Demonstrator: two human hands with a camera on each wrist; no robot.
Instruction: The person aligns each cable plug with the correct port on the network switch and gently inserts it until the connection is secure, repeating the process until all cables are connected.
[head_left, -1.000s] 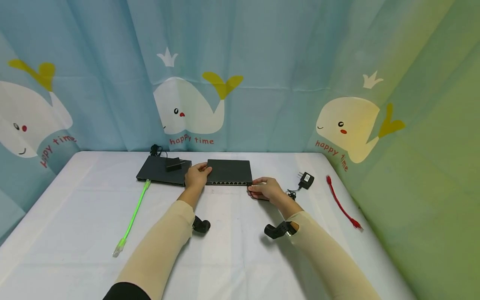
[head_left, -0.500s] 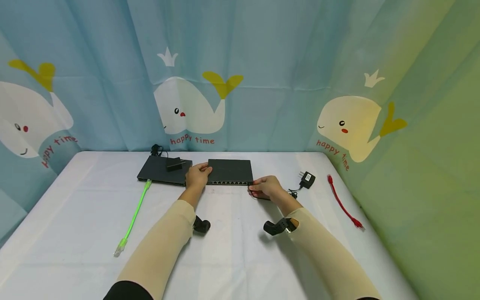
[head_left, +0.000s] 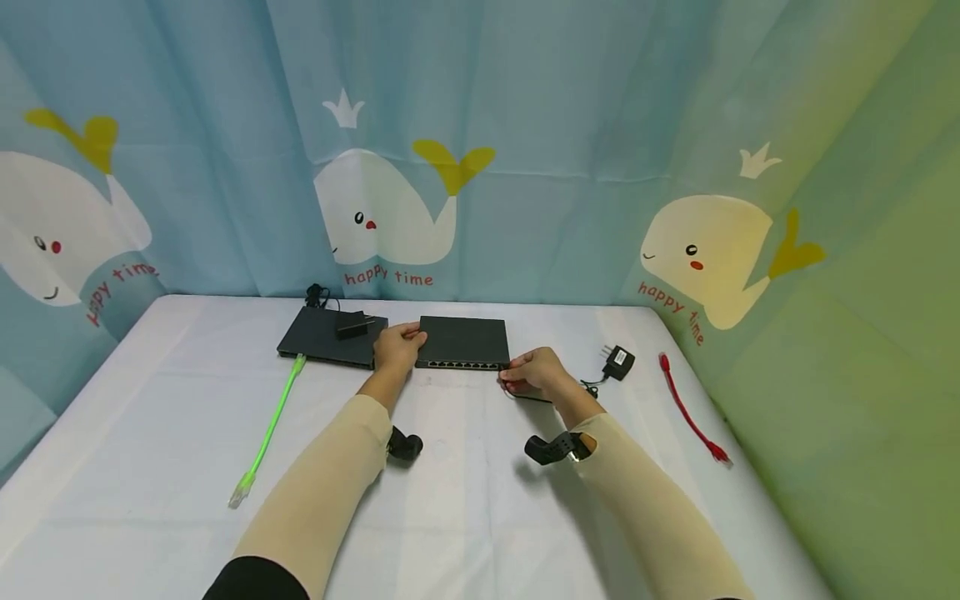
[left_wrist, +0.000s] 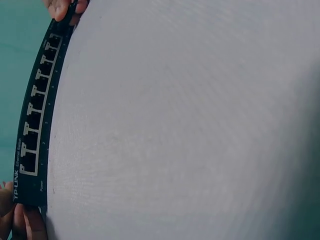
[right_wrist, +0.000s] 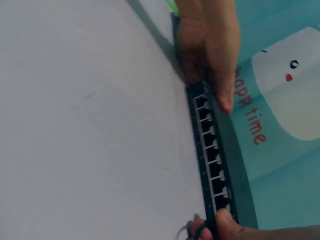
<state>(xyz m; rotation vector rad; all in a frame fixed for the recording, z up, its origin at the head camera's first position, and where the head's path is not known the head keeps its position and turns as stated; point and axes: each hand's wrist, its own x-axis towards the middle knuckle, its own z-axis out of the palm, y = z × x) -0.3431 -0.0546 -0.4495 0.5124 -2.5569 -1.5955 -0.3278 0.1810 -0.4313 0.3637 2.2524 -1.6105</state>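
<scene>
A black TP-LINK Ethernet switch [head_left: 463,340] lies at the back middle of the table, its port row facing front. My left hand [head_left: 396,348] grips its left side, thumb on top; in the left wrist view, that hand's fingers [left_wrist: 35,222] reach beneath the end. At the switch's front right corner, my right hand [head_left: 534,370] pinches the end of a thin black power cord [head_left: 534,400]. The right wrist view shows the right thumb [right_wrist: 227,225] against the port end, with the black cord beside the fingertips. The plug tip itself is hidden there.
Left of the switch lies another flat black device [head_left: 318,337] with a black adapter [head_left: 351,326] on it. A green network cable [head_left: 273,425] is at front left. A pronged power adapter [head_left: 618,362] and a red network cable [head_left: 684,408] lie to the right.
The head view has shifted slightly. Both hands keep their places at the switch's two ends, the right one still pinching the cord, with hardly any visible movement.
</scene>
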